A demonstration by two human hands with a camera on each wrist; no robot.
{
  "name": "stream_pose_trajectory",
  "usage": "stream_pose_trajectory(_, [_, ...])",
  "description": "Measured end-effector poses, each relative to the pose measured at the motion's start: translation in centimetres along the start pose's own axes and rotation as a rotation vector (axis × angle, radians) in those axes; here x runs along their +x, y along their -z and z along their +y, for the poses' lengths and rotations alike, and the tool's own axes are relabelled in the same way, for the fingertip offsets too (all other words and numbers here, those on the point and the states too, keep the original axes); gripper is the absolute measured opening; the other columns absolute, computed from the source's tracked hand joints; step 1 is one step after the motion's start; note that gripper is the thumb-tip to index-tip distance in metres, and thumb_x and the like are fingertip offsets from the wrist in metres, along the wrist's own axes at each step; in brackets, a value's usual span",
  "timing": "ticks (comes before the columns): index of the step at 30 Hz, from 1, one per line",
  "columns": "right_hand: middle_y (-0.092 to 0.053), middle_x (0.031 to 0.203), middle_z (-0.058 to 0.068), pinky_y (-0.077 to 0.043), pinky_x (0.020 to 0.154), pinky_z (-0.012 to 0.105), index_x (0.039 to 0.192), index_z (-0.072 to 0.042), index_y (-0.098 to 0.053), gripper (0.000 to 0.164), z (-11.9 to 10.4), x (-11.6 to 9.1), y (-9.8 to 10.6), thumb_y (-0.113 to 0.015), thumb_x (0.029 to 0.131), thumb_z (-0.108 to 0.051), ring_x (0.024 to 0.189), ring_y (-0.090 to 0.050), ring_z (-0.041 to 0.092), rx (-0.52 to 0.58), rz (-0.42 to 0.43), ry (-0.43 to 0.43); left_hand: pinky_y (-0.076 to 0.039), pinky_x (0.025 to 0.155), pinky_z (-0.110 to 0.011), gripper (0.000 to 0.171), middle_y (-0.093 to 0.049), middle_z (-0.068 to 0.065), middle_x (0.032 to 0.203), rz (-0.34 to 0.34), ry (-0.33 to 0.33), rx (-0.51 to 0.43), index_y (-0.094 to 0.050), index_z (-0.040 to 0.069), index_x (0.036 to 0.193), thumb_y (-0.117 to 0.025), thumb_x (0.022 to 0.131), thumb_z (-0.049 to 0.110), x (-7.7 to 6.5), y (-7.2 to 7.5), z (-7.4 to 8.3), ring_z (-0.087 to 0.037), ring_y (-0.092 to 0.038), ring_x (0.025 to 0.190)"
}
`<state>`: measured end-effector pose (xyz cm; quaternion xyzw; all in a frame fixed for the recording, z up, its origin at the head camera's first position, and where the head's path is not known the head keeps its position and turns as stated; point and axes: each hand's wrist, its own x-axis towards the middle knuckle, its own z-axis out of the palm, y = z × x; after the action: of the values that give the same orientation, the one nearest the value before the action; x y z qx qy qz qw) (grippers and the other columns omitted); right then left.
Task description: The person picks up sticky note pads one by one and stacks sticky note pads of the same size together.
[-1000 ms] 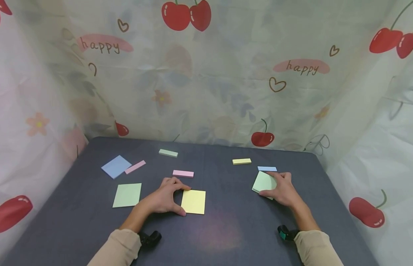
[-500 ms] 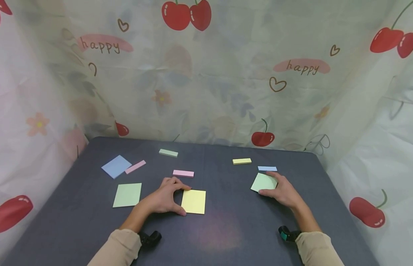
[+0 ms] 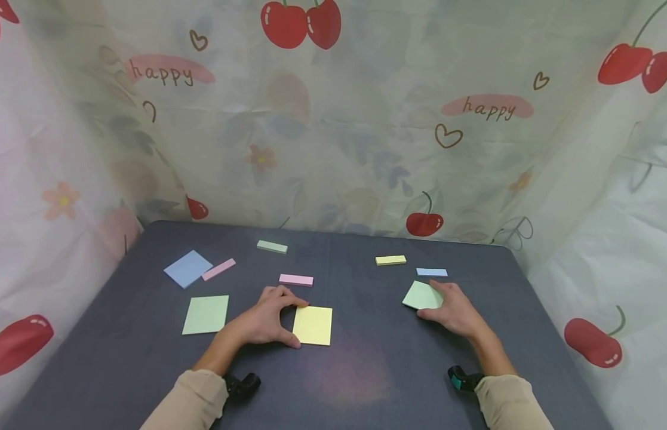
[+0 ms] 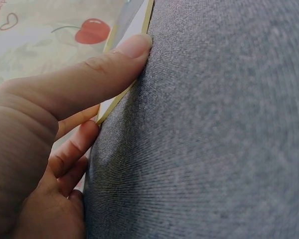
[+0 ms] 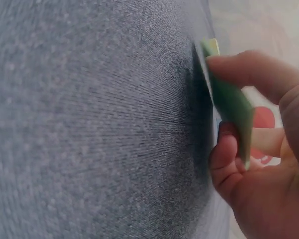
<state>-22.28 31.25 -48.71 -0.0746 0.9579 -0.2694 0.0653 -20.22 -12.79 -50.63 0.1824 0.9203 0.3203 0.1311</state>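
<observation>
My left hand [image 3: 270, 319] holds a square yellow sticky note pad [image 3: 313, 326] by its far and near edges, near the table's middle. In the left wrist view the thumb lies along the edge of the yellow pad [image 4: 105, 109], which is down at the cloth. On the right, a pale green sticky note pad [image 3: 421, 295] is pinched between thumb and fingers of my right hand [image 3: 454, 310]. The right wrist view shows this green pad [image 5: 231, 102] tilted, its far edge close to the cloth and the near part raised.
A second green square [image 3: 206, 315] and a blue square [image 3: 188, 269] lie left. Beside the blue one is a pink strip [image 3: 218, 269]. Farther back are another pink strip [image 3: 296, 280], a green strip [image 3: 271, 246], a yellow strip [image 3: 390, 260] and a blue strip [image 3: 432, 272]. A printed curtain [image 3: 344, 149] encloses the dark table.
My right hand and the green pad have shifted slightly left, and the pad has changed its tilt. More of the blue strip behind it shows. The left hand and yellow pad stay put.
</observation>
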Motion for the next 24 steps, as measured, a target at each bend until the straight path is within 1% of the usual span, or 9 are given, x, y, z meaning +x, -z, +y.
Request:
stream_pose_trajectory(3, [-0.049, 0.145, 0.03, -0.041, 0.093, 0.044, 0.15, 0.008, -0.043, 0.087, 0.0, 0.0, 0.1, -0.078, 0.086, -0.04, 0.119, -0.051, 0.035, 0.021, 0.03, 0.024, -0.042, 0.103, -0.049, 0.076, -0.052, 0.007, 0.12, -0.001, -0.003, 0.001, -0.066, 0.031, 0.134, -0.096, 0.066, 0.041, 0.0, 0.1, 0.0, -0.025, -0.034, 0.135])
stream_pose_trajectory(6, [-0.051, 0.143, 0.028, -0.041, 0.09, 0.04, 0.151, 0.005, -0.043, 0.087, -0.3, -0.2, 0.3, -0.078, 0.087, -0.044, 0.114, -0.052, 0.032, 0.044, 0.05, 0.025, -0.042, 0.103, -0.05, 0.076, -0.052, 0.007, 0.12, -0.002, -0.001, 0.003, -0.066, 0.031, 0.134, -0.096, 0.066, 0.041, 0.0, 0.1, 0.1, -0.025, -0.034, 0.134])
stream_pose_trajectory(10, [-0.05, 0.144, 0.027, -0.043, 0.091, 0.04, 0.151, 0.002, -0.044, 0.088, -0.7, -0.4, 0.5, -0.078, 0.087, -0.048, 0.115, -0.052, 0.032, 0.058, 0.047, 0.007, -0.042, 0.103, -0.05, 0.076, -0.052, 0.006, 0.12, -0.003, 0.001, 0.003, -0.066, 0.031, 0.134, -0.096, 0.066, 0.041, -0.1, 0.1, 0.1, -0.026, -0.034, 0.134])
stream_pose_trajectory(17, [-0.048, 0.148, 0.025, -0.043, 0.092, 0.038, 0.153, -0.002, -0.044, 0.084, -0.9, -0.3, 0.4, -0.075, 0.09, -0.048, 0.117, -0.052, 0.031, 0.1, 0.008, 0.005, -0.041, 0.103, -0.05, 0.075, -0.052, 0.006, 0.12, -0.004, -0.003, 0.005, -0.066, 0.03, 0.134, -0.096, 0.066, 0.04, -0.1, 0.1, 0.2, -0.026, -0.034, 0.134])
stream_pose_trajectory(24, [-0.047, 0.15, 0.023, -0.043, 0.094, 0.039, 0.153, -0.001, -0.043, 0.08, -1.4, -0.2, 0.1, -0.073, 0.093, -0.045, 0.118, -0.052, 0.032, 0.137, -0.012, 0.022, -0.042, 0.103, -0.05, 0.075, -0.052, 0.006, 0.12, -0.002, -0.004, 0.004, -0.066, 0.03, 0.134, -0.096, 0.066, 0.04, -0.1, 0.1, 0.2, -0.026, -0.034, 0.134])
